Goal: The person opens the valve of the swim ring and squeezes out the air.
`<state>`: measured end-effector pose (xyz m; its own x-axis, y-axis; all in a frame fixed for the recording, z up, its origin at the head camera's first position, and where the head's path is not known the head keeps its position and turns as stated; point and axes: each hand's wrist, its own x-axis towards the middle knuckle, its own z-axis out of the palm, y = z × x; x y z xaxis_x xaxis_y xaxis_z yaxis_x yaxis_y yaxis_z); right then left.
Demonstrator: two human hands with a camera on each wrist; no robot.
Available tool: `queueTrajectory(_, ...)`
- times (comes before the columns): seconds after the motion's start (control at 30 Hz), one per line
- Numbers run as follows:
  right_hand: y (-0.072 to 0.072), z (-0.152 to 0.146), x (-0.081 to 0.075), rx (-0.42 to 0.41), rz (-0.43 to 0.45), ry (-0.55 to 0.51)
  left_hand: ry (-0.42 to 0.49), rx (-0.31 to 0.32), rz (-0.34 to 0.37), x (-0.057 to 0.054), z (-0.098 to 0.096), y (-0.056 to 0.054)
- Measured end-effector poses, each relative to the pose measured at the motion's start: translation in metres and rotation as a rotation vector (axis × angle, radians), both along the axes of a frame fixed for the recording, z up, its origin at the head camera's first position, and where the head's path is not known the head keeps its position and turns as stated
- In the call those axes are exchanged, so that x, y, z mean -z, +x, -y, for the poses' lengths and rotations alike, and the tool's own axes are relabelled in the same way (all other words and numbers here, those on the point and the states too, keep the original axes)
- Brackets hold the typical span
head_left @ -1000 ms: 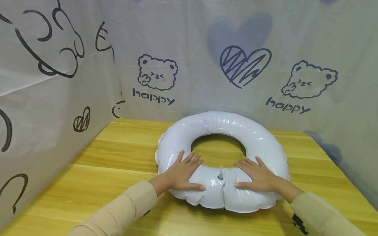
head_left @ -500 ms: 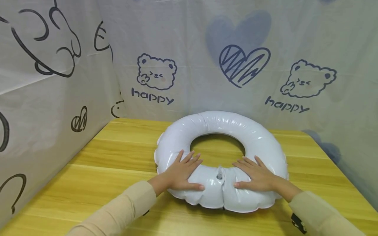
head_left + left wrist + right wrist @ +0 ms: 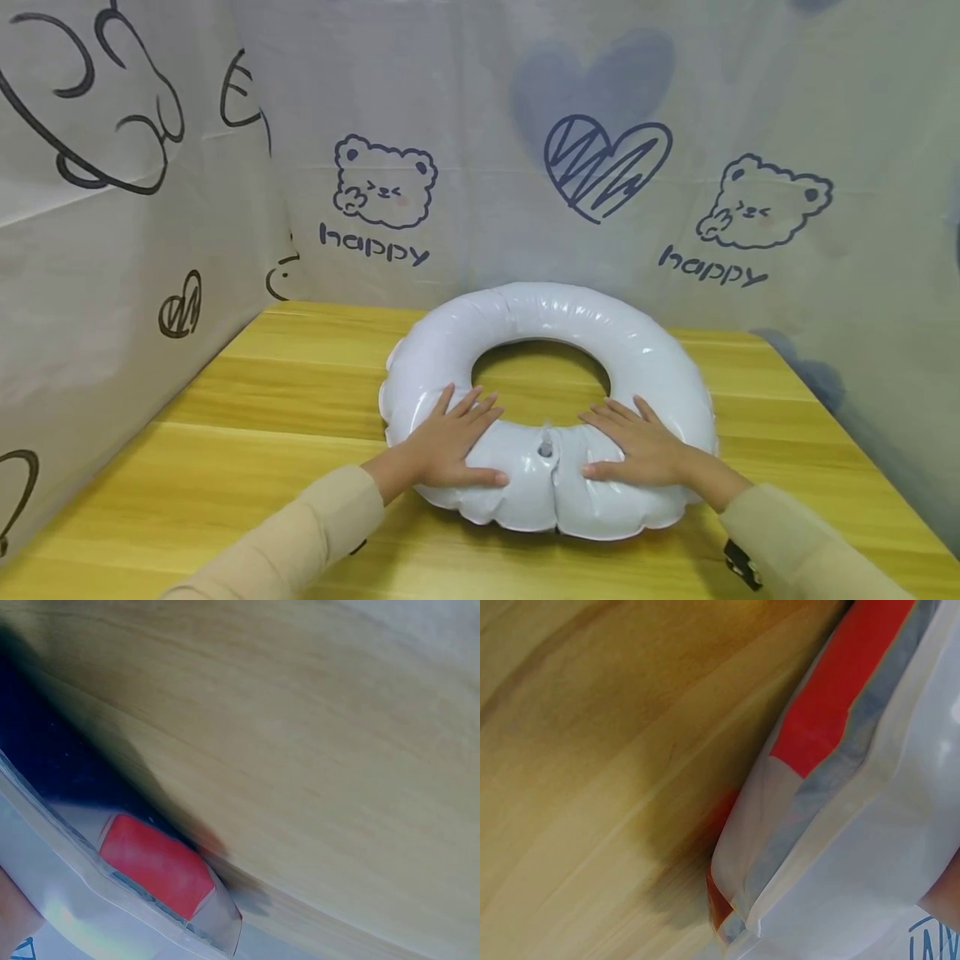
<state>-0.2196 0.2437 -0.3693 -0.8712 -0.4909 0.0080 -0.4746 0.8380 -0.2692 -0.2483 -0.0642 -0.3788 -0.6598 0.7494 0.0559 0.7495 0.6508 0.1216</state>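
A white inflated swim ring [image 3: 658, 358] lies on the wooden table, its clear valve [image 3: 546, 447] upright on the near side. To the left of the valve, my left hand [image 3: 448, 446] rests flat on the ring with fingers spread, fingertips at the inner edge. My right hand [image 3: 641, 448] lies the same way on the right of the valve, thumb pointing toward it. Both wrist views show the ring's underside near the tabletop: a red patch [image 3: 157, 862] beside dark blue in the left wrist view, and a red patch [image 3: 840, 690] in the right wrist view.
The yellow wood-grain table [image 3: 247, 467] extends around the ring. Behind it hangs a pale curtain [image 3: 480, 100] printed with bears and hearts, close to the ring's far side. Another printed curtain [image 3: 90, 275] runs along the left edge.
The whole head view has shifted slightly, so everything sits a little further left in it. Both hands keep their places on the swim ring.
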Motion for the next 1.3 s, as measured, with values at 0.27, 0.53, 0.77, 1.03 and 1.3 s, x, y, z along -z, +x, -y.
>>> queueTrajectory(0.27, -0.0010, 0.0048, -0.0015, 0.002, 0.009, 0.010, 0.006, -0.005, -0.010, -0.0017, 0.0051, 0.0022)
queueTrajectory(0.53, -0.0006, 0.0043, 0.0000, 0.005, 0.009, 0.016, 0.005, -0.003, -0.004, 0.0007, 0.0050, 0.0018)
queueTrajectory(0.77, -0.0004, 0.0026, 0.0007, 0.007, 0.008, 0.015, -0.014, -0.008, 0.012, 0.0003, 0.0029, 0.0017)
queueTrajectory(1.03, -0.0004, 0.0015, -0.0002, 0.010, 0.014, 0.022, -0.031, -0.007, 0.018, 0.0003, 0.0014, 0.0012)
queueTrajectory(1.3, 0.0008, 0.0015, -0.0017, 0.011, 0.025, 0.020, -0.047, 0.008, -0.010, -0.0001, 0.0007, 0.0022)
